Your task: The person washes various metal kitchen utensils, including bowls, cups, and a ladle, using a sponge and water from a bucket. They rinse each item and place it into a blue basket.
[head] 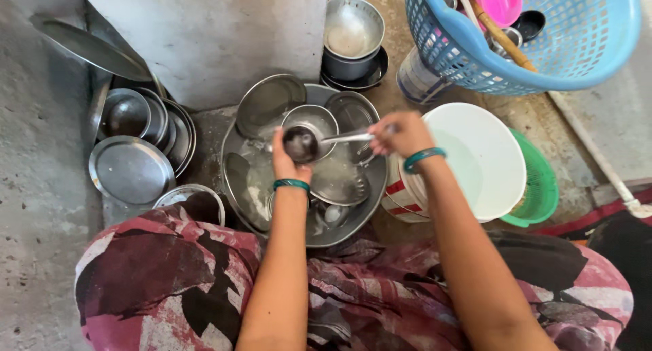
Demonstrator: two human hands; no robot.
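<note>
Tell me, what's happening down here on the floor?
A person crouches over a wide steel basin full of wet dishes. The left hand cups the bowl of a steel ladle, while the right hand grips its handle end. Steel plates are stacked to the left; a white bucket and blue basket sit on the right.

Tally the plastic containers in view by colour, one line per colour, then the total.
Blue basket: 1
White bucket: 1
Green tub: 1
Pink cup, inside the basket: 1
Total: 4
</note>
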